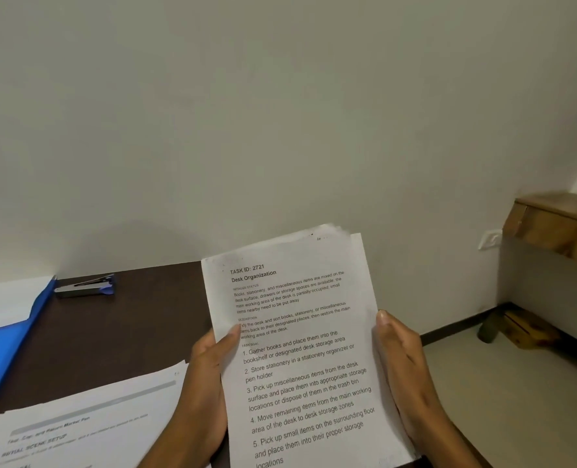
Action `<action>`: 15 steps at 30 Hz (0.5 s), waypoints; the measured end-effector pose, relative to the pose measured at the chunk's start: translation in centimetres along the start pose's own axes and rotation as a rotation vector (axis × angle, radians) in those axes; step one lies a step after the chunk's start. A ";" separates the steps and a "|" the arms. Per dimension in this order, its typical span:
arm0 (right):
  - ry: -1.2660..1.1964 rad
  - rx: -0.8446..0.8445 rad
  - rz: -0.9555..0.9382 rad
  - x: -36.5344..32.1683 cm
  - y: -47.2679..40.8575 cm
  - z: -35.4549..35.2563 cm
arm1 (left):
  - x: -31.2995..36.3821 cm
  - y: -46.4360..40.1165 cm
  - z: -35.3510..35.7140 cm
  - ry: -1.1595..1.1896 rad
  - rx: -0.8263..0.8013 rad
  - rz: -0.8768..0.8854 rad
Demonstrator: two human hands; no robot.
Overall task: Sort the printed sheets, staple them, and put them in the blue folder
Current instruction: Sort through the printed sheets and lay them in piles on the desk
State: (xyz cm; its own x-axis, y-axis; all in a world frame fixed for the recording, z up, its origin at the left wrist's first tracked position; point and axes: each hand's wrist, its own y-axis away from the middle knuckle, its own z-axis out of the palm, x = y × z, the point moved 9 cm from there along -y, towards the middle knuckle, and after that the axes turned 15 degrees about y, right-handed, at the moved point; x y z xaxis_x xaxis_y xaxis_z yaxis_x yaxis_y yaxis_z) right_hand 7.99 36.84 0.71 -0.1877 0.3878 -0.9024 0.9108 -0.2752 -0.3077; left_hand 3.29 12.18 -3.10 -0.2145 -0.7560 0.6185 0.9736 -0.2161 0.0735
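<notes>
- the left hand (pixel 209 383) grips the left long edge of the sheets (pixel 300 349), thumb lying on the front page.
- the right hand (pixel 405 369) grips the right long edge, thumb at the page border.
- the sheets stand nearly upright above the right end of the desk (pixel 135 319), long axis going up and away from the person; the top edges are not even.
- the stapler (pixel 86 286) lies far left of the sheets at the back of the desk, so i judge the left hand is nearer to it.
- the folder (pixel 6 352) lies open left of the stapler, with white paper in it.
- more papers (pixel 87 423) lie flat just left of the held sheets.
</notes>
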 end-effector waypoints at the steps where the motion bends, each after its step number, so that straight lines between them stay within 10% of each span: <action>1: -0.014 0.003 0.000 -0.1 0.1 0.1 | 0.0 0.0 0.1 0.000 -0.003 0.001; 15: 0.144 -0.033 -0.051 -1.0 0.9 0.9 | 0.1 0.3 0.4 -0.040 -0.004 0.015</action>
State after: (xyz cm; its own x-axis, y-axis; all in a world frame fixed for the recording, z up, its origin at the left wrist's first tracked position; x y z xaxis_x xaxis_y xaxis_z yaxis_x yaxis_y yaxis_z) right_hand 8.61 35.42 1.02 -0.1820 0.5233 -0.8325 0.9136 -0.2231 -0.3400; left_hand 3.60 12.30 -2.72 -0.1965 -0.7340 0.6501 0.9764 -0.2072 0.0611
